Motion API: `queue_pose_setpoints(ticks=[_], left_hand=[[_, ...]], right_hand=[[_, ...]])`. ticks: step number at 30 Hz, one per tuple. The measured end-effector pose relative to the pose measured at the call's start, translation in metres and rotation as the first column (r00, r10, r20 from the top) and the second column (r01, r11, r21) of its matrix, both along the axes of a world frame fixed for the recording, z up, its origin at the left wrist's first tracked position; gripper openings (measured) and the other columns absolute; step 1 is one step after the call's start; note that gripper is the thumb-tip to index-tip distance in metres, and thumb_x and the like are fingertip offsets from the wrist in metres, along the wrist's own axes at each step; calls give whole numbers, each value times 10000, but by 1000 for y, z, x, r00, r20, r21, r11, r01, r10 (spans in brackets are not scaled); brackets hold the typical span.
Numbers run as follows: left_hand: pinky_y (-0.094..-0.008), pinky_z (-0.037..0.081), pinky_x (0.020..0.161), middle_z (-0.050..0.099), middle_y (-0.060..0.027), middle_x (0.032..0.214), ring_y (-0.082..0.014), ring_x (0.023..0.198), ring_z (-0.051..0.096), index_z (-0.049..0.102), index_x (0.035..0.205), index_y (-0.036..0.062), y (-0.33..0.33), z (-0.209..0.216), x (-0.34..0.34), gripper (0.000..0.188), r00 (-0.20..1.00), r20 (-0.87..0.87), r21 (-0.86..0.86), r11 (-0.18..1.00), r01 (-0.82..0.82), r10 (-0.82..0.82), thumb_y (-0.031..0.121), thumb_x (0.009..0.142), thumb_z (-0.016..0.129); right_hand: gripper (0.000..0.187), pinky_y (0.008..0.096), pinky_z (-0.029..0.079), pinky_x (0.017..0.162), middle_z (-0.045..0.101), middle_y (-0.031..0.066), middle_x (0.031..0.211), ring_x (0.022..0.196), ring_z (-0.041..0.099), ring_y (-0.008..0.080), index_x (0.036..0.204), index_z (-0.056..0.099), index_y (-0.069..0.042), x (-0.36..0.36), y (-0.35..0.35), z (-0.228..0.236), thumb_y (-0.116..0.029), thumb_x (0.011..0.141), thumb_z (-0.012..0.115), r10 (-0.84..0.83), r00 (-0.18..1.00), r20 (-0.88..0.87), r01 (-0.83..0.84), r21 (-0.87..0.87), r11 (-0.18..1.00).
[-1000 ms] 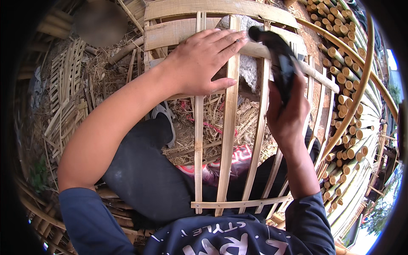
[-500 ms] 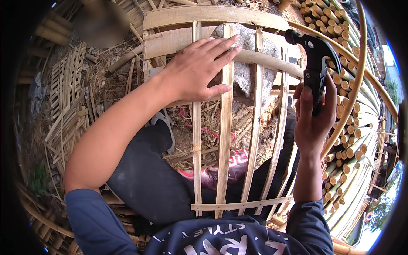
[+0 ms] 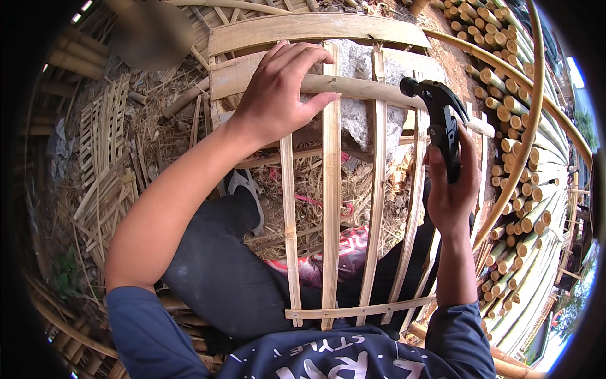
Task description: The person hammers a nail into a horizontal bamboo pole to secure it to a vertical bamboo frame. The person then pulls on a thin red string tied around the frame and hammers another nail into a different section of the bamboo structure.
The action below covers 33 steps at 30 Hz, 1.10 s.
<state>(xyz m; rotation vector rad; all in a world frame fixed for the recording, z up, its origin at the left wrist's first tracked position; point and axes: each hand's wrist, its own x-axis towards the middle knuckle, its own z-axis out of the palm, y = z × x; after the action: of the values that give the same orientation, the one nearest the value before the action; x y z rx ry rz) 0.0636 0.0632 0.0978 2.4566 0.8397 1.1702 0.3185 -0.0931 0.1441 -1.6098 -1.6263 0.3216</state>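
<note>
My right hand [image 3: 454, 196] is wrapped round the handle of a black claw hammer [image 3: 437, 98], its striking face pointing left over the round wooden rod [image 3: 398, 95]. My left hand [image 3: 278, 91] lies across the rod's left part, thumb and forefinger apart on either side of it, with nothing seen gripped. A small nail [image 3: 333, 80] shows between them, where the rod crosses a pale bamboo slat [image 3: 331, 177]. Several slats run from the rod toward me, joined at the near end by a thin nailed crosspiece [image 3: 360, 311]. Beneath the rod is a rough grey stone [image 3: 360, 126].
Flat wooden boards [image 3: 315, 31] lie beyond the stone. Cut bamboo poles [image 3: 524, 208] are stacked at the right, with a bent cane [image 3: 538, 95] curving in front. Woven bamboo strips [image 3: 101, 145] and straw litter the ground at the left. My legs [image 3: 221, 265] flank the frame.
The hammer has moved left and slightly down, nearer the slats. My left hand has shifted left, and its flat fingers have bent, uncovering the nail on the rod.
</note>
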Motion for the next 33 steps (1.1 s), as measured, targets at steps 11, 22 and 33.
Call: queue_pose_setpoints(ticks=[11,22,33], left_hand=[[-372,493,883,743,-53,875,-206,861,684,723,802,35,19,-9,11,87,1000,18,-203,979,-20,24,95,819,783],[-551,309,1137,686,-115,1130,-272,1132,615,665,1138,66,15,-21,7,388,981,-155,-19,993,-117,113,295,844,773],[-697,79,1174,357,-188,1549,-358,1478,271,496,1400,94,-46,21,-3,671,769,-585,170,966,-194,257,554,922,595]], right_hand=[[451,317,540,708,708,177,1005,822,712,207,1357,521,1,-4,12,-2,-92,941,669,81,996,43,-81,-13,997],[554,374,576,795,690,217,1148,960,728,348,1407,466,-9,-22,36,-23,-16,890,665,199,975,102,-214,171,962],[546,385,569,744,696,214,1113,915,729,359,1383,494,-10,-7,24,-17,3,869,677,179,960,217,-198,69,978]])
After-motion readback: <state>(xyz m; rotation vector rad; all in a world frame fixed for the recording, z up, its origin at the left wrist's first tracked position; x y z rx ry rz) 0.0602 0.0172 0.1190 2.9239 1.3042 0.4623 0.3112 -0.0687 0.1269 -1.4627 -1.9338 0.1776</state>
